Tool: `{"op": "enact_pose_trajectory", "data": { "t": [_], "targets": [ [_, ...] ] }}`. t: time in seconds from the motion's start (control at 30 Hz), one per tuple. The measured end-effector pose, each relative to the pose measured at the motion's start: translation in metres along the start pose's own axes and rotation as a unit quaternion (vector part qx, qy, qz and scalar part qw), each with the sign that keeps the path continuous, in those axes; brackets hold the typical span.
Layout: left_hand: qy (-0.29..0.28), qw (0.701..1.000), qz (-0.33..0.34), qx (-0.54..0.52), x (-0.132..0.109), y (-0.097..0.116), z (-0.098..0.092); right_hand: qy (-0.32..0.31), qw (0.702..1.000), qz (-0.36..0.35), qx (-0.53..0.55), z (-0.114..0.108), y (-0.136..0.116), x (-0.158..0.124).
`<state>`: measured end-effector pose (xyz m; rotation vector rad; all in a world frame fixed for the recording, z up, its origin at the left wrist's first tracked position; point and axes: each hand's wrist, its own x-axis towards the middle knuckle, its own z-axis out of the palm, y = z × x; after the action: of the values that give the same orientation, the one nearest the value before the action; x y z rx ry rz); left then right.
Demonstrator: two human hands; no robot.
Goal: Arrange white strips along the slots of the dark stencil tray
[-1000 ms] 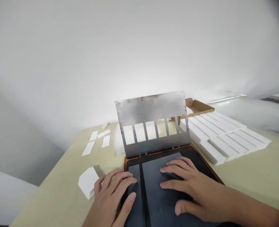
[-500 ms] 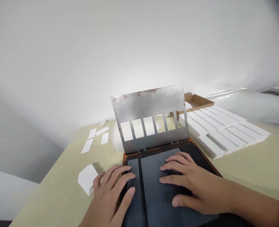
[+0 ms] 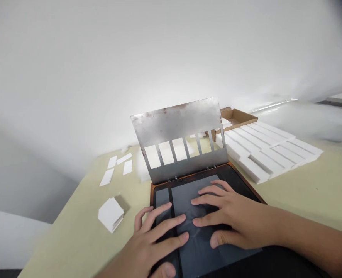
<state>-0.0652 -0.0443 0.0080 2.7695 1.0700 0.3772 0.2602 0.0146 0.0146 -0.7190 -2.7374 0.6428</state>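
Observation:
A dark flat board [image 3: 248, 188] with an orange-brown edge lies in front of me, and a metal plate [image 3: 176, 116] with a row of rectangular cutouts stands raised on hinges at its far side. On the board rests a thin dark grey sheet [image 3: 197, 247], beside a narrow grey strip [image 3: 161, 196] on the left. My right hand [image 3: 226, 212] is spread with its fingertips on the sheet. My left hand [image 3: 156, 235], also spread, reaches across the strip, its fingertips at the sheet's left part. Neither hand holds anything.
Rows of white stacked cards [image 3: 269, 150] lie to the right, before an open cardboard box [image 3: 237, 116]. A small white stack [image 3: 110, 214] sits left of the board. Several loose white pieces [image 3: 127, 167] lie farther back on the yellowish table [image 3: 69, 227], near the pale wall [image 3: 101, 77].
My left hand has moved right, from the narrow strip onto the larger sheet. The right hand has stayed nearly in place. The view has shifted slightly.

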Motion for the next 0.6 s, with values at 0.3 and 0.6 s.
{"op": "enact_pose_trajectory", "data": {
  "t": [0.3, 0.6],
  "targets": [
    [-0.037, 0.999, 0.019, 0.016, -0.001, -0.006, -0.010, 0.010, 1.000, -0.004, 0.010, 0.000, 0.011, -0.003],
    [0.018, 0.999, -0.007, 0.037, -0.001, -0.005, 0.004, 0.040, 0.999, -0.001, -0.009, 0.002, 0.014, 0.001]
  ]
}}
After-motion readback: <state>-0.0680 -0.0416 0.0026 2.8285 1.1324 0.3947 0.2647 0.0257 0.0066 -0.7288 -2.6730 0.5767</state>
